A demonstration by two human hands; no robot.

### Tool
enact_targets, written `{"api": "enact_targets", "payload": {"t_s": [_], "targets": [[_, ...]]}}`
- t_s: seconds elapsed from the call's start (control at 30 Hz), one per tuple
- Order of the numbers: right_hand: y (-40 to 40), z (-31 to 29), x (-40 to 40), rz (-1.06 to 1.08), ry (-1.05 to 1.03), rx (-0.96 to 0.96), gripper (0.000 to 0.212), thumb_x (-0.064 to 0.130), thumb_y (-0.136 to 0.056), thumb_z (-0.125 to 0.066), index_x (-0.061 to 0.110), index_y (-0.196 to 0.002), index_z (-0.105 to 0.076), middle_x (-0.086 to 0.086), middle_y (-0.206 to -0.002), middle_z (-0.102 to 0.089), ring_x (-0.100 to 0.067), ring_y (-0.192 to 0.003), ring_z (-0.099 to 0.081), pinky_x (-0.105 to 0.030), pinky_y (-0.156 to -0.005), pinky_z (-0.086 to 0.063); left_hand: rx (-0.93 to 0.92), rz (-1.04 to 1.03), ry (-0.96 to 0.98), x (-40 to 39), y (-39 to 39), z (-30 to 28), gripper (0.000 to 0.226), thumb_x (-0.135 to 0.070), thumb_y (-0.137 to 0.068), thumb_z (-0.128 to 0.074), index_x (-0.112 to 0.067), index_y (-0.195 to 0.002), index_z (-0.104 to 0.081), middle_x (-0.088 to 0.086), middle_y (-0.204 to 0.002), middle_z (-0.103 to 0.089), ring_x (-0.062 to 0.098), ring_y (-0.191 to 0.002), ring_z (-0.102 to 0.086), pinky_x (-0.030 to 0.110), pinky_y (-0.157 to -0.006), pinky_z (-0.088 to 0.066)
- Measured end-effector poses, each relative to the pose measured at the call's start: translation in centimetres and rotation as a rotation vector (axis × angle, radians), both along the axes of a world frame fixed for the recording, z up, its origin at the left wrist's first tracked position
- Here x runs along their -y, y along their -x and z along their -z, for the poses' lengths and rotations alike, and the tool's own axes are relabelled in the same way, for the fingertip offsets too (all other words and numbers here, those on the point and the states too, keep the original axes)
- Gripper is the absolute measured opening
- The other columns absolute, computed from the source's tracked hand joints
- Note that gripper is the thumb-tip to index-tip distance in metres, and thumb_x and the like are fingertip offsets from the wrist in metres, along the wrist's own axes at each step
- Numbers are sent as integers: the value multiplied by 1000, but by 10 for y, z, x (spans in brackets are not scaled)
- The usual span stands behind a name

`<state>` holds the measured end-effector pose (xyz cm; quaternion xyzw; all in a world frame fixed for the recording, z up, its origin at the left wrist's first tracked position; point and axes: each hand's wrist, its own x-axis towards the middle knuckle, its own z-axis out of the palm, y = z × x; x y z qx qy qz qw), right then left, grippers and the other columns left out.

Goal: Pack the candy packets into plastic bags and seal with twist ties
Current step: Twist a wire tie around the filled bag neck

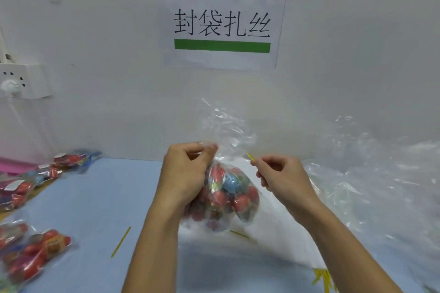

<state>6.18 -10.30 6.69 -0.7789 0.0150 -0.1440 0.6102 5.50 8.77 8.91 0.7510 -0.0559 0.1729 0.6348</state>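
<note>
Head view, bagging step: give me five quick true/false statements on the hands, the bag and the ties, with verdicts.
1. The left hand grips the gathered neck of the candy bag. True.
2. The right hand is empty. False: it pinches a yellow twist tie.
3. The tie is already wound round the bag's neck. False: it sits beside the neck, apart from it.
4. A loose yellow tie lies on the blue table to the left of the arms. True.
5. Candy packets lie at the table's left edge. True.
</note>
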Motion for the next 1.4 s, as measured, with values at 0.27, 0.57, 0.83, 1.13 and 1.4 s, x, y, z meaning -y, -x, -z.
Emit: {"api": "enact_targets", "payload": {"t_s": [0.27, 0.57, 0.83, 1.13, 1.4], "targets": [[40, 6, 56, 34, 162, -30, 24, 24, -90, -69, 27, -67, -78, 16, -69, -71, 5, -67, -62, -9, -56, -43, -80, 203, -105, 67, -1, 26, 26, -37, -94, -67, -22, -76, -76, -27, -77, -70, -11, -77, -64, 4, -66, -47], [40, 9, 52, -68, 94, -65, 24, 37, -88, -74, 25, -67, -77, 12, -65, -72, 2, -61, -66, -10, -53, -44, -63, 313, -84, 86, 3, 33, 19, -35, -95, -66, -31, -83, -81, -32, -94, -72, -16, -93, -63, 2, -71, -46], [44, 7, 54, -229, -14, -34, 24, 33, -93, -70, 18, -77, -80, 10, -67, -73, 0, -63, -67, -9, -55, -45, -29, 357, -116, 92, 8, 33, 22, -35, -97, -63, -36, -82, -79, -27, -95, -74, -11, -95, -65, 4, -75, -48], [44, 8, 55, -275, -38, -47, 22, 14, -99, -61, 20, -91, -81, -7, -91, -78, -24, -91, -75, -41, -84, -60, -21, 332, -78, 94, 7, 35, 18, -26, -96, -64, -24, -93, -82, -18, -85, -74, 5, -81, -71, 14, -67, -53], [46, 2, 56, -299, -76, -35, 32, 46, -75, -71, 16, -66, -77, -9, -67, -67, -19, -67, -57, -38, -68, -43, -39, 343, -77, 93, 7, 35, 24, -29, -99, -59, -20, -99, -81, -12, -90, -78, 7, -87, -73, 24, -78, -59]]}}
